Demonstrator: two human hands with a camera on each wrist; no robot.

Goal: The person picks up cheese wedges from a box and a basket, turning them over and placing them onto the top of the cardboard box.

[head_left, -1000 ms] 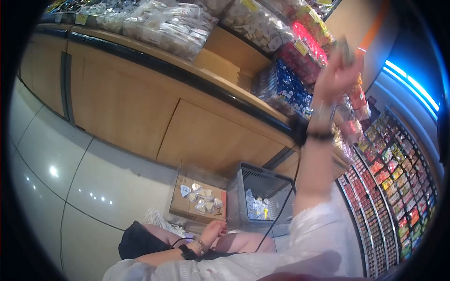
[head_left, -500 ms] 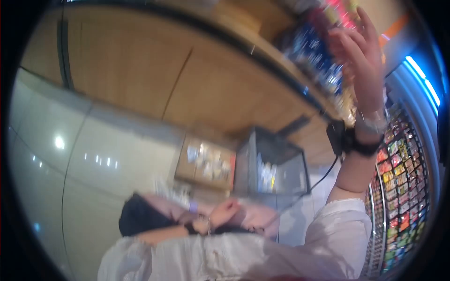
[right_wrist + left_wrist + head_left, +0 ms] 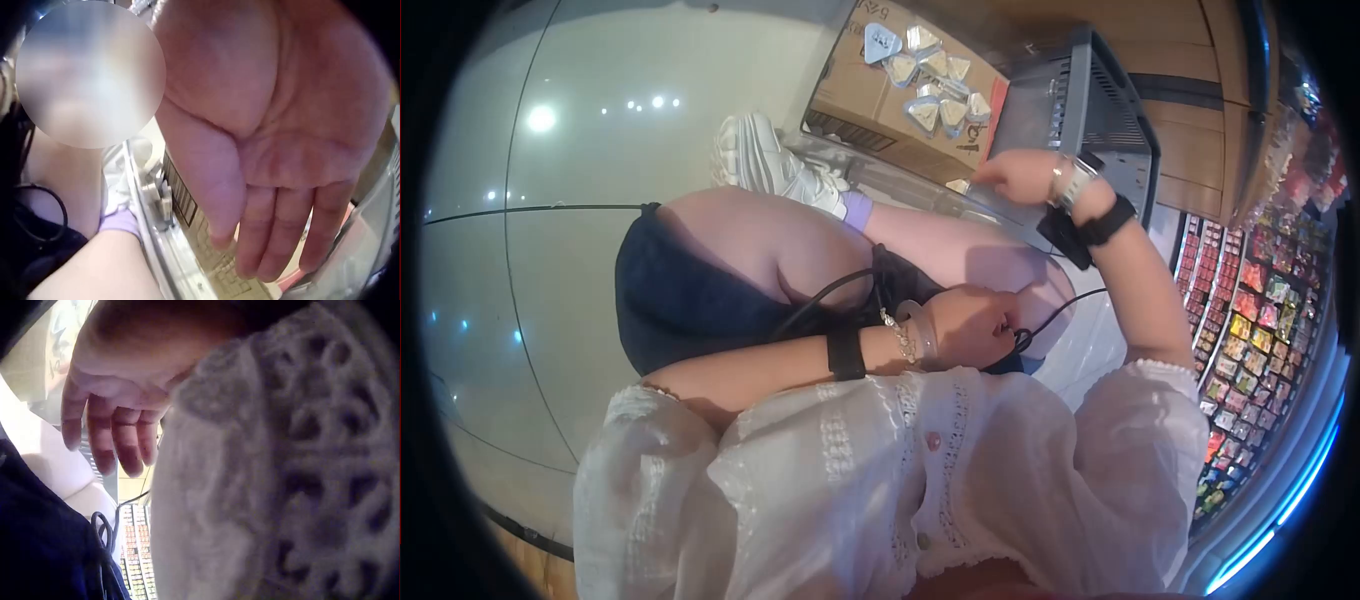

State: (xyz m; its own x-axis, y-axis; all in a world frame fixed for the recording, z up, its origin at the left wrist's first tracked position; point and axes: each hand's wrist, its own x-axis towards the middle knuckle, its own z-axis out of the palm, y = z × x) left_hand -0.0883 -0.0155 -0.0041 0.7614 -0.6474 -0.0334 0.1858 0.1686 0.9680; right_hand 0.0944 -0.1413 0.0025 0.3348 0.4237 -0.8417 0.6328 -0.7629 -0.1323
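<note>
My right hand (image 3: 1022, 178) hovers by the near edge of a cardboard box (image 3: 855, 88), and its palm faces the right wrist camera with the fingers loosely extended and nothing in them. On top of the box lie several small triangular packs (image 3: 903, 68), white and pale blue, some tilted against each other. My left hand (image 3: 968, 322) rests by the bent knee, close to a thin black cable (image 3: 1065, 308). In the left wrist view the left hand's fingers (image 3: 128, 440) hang relaxed and hold nothing. A white sleeve (image 3: 206, 506) fills much of that view.
A grey plastic basket (image 3: 1085, 110) stands right of the box. A white shoe (image 3: 765, 155) lies just left of the box's near side. Racks of colourful packets (image 3: 1250, 340) line the right, beside wooden cabinets (image 3: 1180, 45). Pale floor tiles (image 3: 590, 160) extend to the left.
My right hand has come down from the shelf of packaged goods to beside the cardboard box. The dark item it held one second ago is gone from it. The head view has tilted downward.
</note>
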